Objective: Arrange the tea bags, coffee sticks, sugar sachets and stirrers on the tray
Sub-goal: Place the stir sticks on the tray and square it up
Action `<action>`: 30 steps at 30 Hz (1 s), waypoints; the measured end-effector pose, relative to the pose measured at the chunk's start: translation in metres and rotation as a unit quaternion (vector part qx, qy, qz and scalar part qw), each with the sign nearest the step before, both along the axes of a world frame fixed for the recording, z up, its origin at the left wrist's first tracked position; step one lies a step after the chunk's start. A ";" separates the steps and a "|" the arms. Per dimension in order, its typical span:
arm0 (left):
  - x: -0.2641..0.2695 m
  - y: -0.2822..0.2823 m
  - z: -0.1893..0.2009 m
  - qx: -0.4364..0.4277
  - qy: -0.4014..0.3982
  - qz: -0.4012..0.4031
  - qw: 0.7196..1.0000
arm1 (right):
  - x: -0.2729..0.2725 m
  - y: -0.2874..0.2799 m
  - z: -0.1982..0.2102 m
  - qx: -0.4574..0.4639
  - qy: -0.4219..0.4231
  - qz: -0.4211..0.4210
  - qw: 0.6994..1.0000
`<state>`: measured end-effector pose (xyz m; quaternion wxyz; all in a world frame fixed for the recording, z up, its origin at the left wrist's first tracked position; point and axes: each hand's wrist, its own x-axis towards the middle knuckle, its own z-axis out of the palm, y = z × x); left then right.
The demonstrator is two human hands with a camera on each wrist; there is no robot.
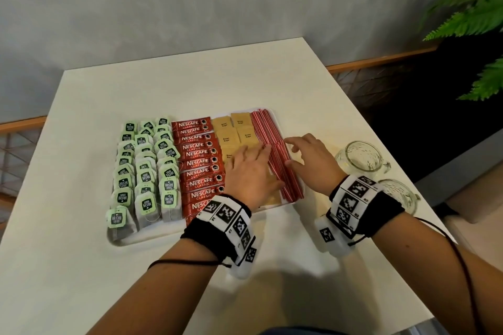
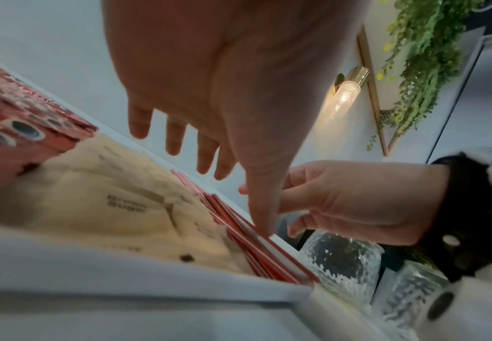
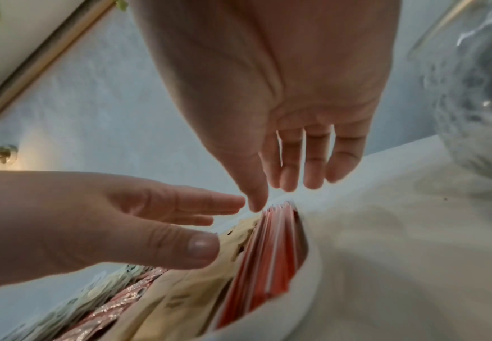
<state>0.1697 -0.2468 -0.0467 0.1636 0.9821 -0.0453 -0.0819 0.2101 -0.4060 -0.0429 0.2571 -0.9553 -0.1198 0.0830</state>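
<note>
A white tray [image 1: 122,241] holds four groups: green-tagged tea bags [image 1: 147,168] at the left, red coffee sticks [image 1: 197,163], tan sugar sachets [image 1: 231,128], and red-striped stirrers [image 1: 268,130] along the right rim. My left hand [image 1: 255,166] hovers flat over the sachets with its fingers straight. Its thumb tip touches the stirrers [image 2: 268,260]. My right hand [image 1: 296,153] is at the tray's right edge, fingers spread and relaxed, thumb close to the stirrers [image 3: 277,242]. Neither hand holds anything.
Two textured glass mugs [image 1: 362,156] [image 1: 400,194] stand on the white table just right of my right hand. A fern [image 1: 476,8] hangs at the far right. The table's right edge [image 1: 386,144] runs behind the mugs.
</note>
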 end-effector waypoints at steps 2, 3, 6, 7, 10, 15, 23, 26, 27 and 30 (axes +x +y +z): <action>0.000 -0.004 -0.002 0.038 0.038 -0.041 0.998 | -0.003 -0.003 0.001 -0.047 0.002 0.050 0.998; -0.001 -0.007 -0.003 0.055 0.047 -0.056 0.996 | -0.004 -0.005 0.000 -0.063 0.020 0.069 0.995; -0.002 -0.011 -0.007 0.094 0.066 -0.077 0.990 | -0.006 -0.008 -0.002 -0.097 0.089 0.110 0.985; -0.001 -0.011 -0.008 0.104 0.072 -0.079 0.989 | -0.006 -0.008 -0.003 -0.109 0.102 0.121 0.981; 0.000 -0.010 -0.012 0.118 0.080 -0.077 0.987 | -0.003 -0.007 -0.006 -0.123 0.115 0.129 0.977; 0.000 -0.008 -0.010 0.113 0.087 -0.079 0.987 | 0.001 -0.007 -0.003 -0.123 0.113 0.134 0.977; -0.002 0.001 -0.005 0.095 0.084 -0.060 0.990 | -0.006 -0.005 -0.004 -0.068 0.137 0.118 0.981; -0.017 0.023 0.000 0.064 0.086 -0.006 0.994 | -0.016 0.001 0.001 -0.037 0.123 0.106 0.986; -0.026 0.033 0.002 0.060 0.086 0.017 0.994 | -0.021 0.007 0.003 -0.035 0.115 0.099 0.988; -0.051 0.070 0.001 0.045 0.062 0.102 0.992 | -0.033 0.024 0.004 -0.060 0.109 0.056 0.991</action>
